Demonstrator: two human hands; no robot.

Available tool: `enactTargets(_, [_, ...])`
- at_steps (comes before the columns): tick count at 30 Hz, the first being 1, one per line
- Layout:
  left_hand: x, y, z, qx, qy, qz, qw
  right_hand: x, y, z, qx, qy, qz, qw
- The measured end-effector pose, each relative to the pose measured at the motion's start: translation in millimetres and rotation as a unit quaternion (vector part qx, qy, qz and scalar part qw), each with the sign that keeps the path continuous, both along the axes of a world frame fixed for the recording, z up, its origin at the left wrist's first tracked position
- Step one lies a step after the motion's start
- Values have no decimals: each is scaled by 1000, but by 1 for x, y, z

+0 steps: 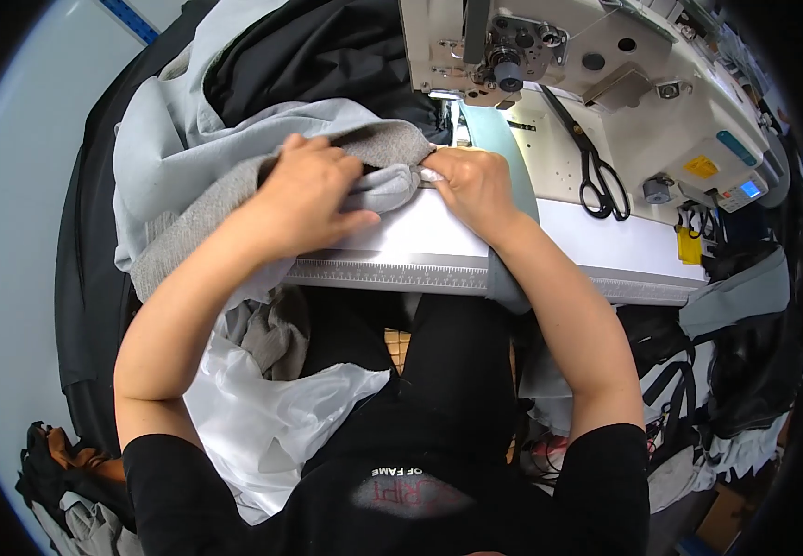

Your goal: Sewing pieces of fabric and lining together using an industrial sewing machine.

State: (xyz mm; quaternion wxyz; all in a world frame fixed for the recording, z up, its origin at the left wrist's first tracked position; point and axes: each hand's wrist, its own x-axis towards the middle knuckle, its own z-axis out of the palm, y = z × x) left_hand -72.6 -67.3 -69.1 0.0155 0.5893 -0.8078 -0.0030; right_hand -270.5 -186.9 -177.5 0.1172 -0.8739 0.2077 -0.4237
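Note:
Bunched across the near side of the sewing machine (596,46) is a garment (188,232) with light blue-grey cloth and a brownish-grey knit layer. My left hand (304,195) bends its fingers over the folded knit, its thumb stretched out to the right above the white bed. Close in front of the needle area, my right hand (476,185) is closed on the garment's edge. A small white piece (429,174) shows at its fingertips. The undersides of the folds and several fingertips are hidden. A pale blue-green strip (503,139) runs behind and beneath my right wrist.
Black scissors (596,176) lie on the machine bed to the right. A metal ruler (392,273) lines the table's front edge. Black cloth (318,56) is heaped at the back left. White shiny fabric (263,408) hangs over my lap. Small snips (696,222) sit far right.

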Motion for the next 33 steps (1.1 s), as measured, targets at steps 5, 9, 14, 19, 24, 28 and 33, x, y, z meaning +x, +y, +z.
enactTargets(5, [19,4,31,70,12,110,991,1,-2,-3,-18,-3,-3,1000])
enactTargets(9, [30,15,39,-5,-58,119,991,1,0,-1,-10,5,-2,1000])
enactTargets(14, [9,20,67,7,-51,59,997,-2,-3,-4,-18,9,-3,1000])
enactTargets(19, [-84,47,45,106,164,-7,981,-5,-2,2,8,25,23,999])
enactTargets(24, [-87,37,-17,264,207,-54,941,-16,-8,0,-48,79,82,992])
enactTargets(28, [-54,19,-33,-76,220,-26,972,-22,-14,8,-61,98,134,984])
enactTargets(33, [-40,20,-60,-101,31,-41,994,-28,-18,5,-76,134,138,978])
